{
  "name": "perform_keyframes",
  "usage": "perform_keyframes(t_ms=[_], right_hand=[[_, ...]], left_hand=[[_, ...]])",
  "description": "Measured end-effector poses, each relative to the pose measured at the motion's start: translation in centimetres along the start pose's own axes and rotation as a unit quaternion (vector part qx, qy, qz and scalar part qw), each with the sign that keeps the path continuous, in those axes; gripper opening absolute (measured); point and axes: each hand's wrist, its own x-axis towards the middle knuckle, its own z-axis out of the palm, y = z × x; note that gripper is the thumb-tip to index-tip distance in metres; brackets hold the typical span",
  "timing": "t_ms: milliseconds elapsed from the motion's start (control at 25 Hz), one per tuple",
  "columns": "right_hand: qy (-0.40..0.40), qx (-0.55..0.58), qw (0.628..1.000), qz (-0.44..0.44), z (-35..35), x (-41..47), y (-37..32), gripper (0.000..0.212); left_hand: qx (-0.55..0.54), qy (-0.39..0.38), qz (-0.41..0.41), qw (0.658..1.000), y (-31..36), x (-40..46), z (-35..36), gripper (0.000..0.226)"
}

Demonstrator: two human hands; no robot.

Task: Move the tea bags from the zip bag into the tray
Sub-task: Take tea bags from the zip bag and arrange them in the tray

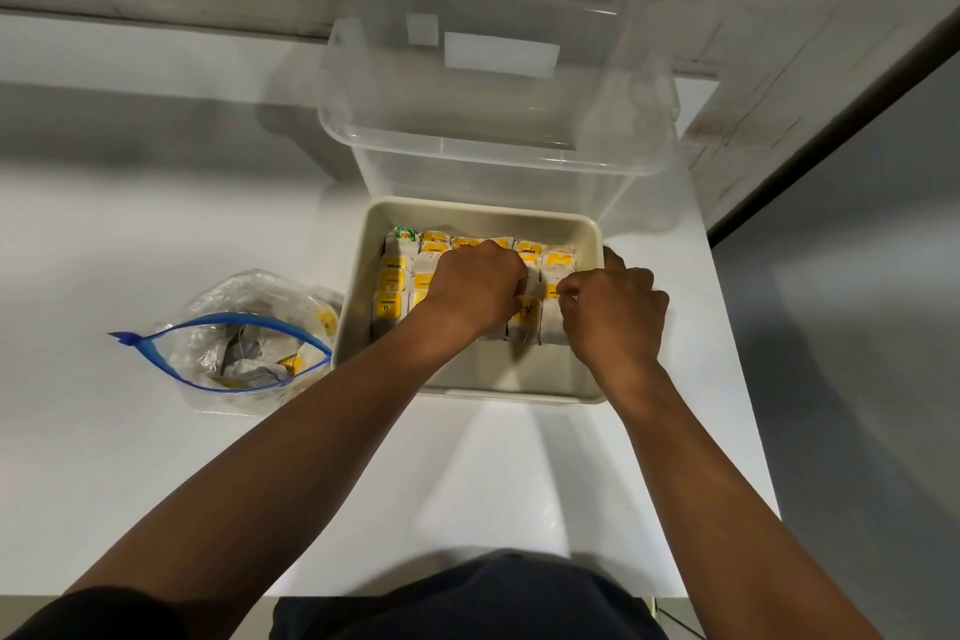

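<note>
Both hands over cream tray [589, 229], left hand [475, 283] and right hand [618, 312] pinching tea bags [527, 317], open zip bag [244, 343] beside on white bench [104, 457].

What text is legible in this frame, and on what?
None reads with certainty.
Yellow tags on the tea bags in the tray: dark print, too blurred and upside down to read.
Green tag at the tray's far left corner: a red mark, unreadable.
White labels on the clear bin: blank or washed out.
Zip bag: tags inside too small to read.
Both hands, left and right, cover some tags.
</note>
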Motion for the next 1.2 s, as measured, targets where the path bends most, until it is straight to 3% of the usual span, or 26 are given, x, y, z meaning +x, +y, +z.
perform_keyframes(t_ms=[280, 560, 680, 840, 1200], right_hand=[[0.04, 0.057, 0.997, -0.02, -1.6, -2.3, 0.8, 0.039], [0.139, 0.134, 0.981, -0.036, -1.9, -4.6, 1.1, 0.031], [0.145, 0.154, 0.977, -0.029, -1.8, -5.3, 1.0, 0.033], [0.155, 0.125, 0.98, -0.016, -2.3, -5.7, 1.8, 0.035], [0.153, 0.126, 0.98, -0.019, -2.9, -5.7, 1.6, 0.034]], left_hand=[[-0.018, 0.026, -0.023, 0.999, -0.5, -1.2, -1.0, 0.027], [-0.027, 0.031, -0.022, 0.999, -1.0, -3.9, -2.2, 0.025], [-0.001, -0.015, 0.047, 0.999, 1.3, -4.4, -1.8, 0.029], [0.063, -0.09, 0.072, 0.991, 2.8, -3.4, -0.5, 0.034], [0.042, -0.064, 0.03, 0.997, 2.9, -3.5, -1.8, 0.037]])
